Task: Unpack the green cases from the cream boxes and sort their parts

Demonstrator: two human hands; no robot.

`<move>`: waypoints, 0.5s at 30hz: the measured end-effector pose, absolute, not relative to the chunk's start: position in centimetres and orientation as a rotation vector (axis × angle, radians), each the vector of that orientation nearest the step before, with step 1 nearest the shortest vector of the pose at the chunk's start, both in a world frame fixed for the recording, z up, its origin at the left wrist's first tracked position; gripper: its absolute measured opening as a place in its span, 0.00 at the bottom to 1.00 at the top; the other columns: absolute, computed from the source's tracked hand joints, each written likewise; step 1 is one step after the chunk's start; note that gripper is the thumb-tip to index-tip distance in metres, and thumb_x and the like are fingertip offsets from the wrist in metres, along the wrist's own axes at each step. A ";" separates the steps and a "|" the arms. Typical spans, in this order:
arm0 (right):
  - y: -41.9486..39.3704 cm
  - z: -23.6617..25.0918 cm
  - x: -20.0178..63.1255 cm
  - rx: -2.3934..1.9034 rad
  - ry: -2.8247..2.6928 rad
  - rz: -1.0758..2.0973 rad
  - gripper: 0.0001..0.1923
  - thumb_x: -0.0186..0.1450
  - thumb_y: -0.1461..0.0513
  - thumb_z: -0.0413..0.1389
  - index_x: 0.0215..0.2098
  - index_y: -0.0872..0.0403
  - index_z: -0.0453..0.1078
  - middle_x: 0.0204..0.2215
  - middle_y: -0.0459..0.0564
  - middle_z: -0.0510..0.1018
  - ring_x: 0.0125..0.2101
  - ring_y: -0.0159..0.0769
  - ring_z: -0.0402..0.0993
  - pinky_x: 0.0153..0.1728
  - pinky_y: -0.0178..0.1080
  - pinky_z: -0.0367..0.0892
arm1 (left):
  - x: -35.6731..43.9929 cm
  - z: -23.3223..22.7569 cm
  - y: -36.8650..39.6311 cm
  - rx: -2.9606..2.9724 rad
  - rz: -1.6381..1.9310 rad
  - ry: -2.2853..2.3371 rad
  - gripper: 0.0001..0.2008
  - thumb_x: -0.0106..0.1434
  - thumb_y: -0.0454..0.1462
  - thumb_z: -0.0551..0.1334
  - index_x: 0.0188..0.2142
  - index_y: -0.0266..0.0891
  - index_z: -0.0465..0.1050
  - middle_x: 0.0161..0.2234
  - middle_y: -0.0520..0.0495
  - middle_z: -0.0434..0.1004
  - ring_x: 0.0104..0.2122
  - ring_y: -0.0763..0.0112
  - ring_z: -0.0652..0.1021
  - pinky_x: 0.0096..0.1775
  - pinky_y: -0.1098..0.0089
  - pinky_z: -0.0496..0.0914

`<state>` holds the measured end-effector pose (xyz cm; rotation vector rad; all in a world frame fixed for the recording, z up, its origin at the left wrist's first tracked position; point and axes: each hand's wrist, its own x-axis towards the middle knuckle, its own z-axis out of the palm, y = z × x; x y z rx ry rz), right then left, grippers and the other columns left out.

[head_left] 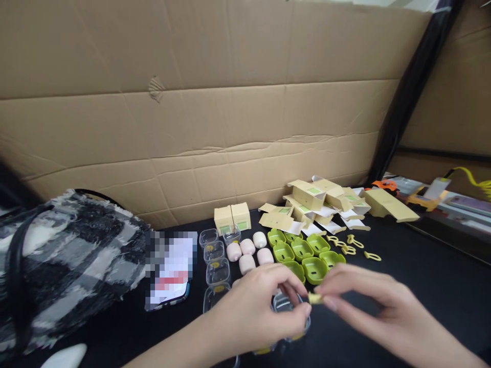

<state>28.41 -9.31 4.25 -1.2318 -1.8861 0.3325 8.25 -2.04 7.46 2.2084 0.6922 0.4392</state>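
Observation:
Between my two hands is a small pale-yellow loop strap point(315, 298), mostly covered by fingertips. My right hand point(378, 305) pinches its right end between thumb and forefinger. My left hand point(264, 301) is curled, its thumb and forefinger closing at the strap's left end. Under the left fingers, clear plastic cups point(284, 302) show in part; I cannot tell whether that hand touches them. Similar yellow loop straps point(373, 256) lie on the black table beyond my right hand. Several green square trays point(302, 250) with slots in their bottoms sit just past the fingertips.
Pale pink rounded pieces point(247, 263) and a column of clear cups point(218, 271) stand left of the trays. Behind are two small boxes point(240, 215) and a heap of opened cartons point(310, 197). A phone point(172, 276) and a checked fabric bag point(84, 245) lie left. Cardboard point(215, 117) walls the back.

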 end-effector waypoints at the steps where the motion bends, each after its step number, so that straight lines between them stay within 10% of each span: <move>1: -9.0 4.3 29.5 -1.270 -1.858 0.237 0.06 0.64 0.59 0.55 0.33 0.47 0.74 0.30 0.47 0.79 0.30 0.38 0.76 0.32 0.37 0.73 | 8.0 7.6 -1.4 2.230 0.457 0.710 0.09 0.56 0.37 0.63 0.38 0.40 0.73 0.34 0.49 0.77 0.35 0.66 0.76 0.39 0.67 0.69; 15: -0.7 4.5 34.1 -1.604 -2.005 -0.332 0.15 0.67 0.57 0.48 0.38 0.53 0.75 0.34 0.55 0.78 0.33 0.48 0.76 0.31 0.47 0.70 | 2.6 10.7 7.0 2.393 1.051 1.044 0.06 0.61 0.36 0.58 0.35 0.39 0.73 0.36 0.47 0.77 0.38 0.67 0.77 0.43 0.65 0.70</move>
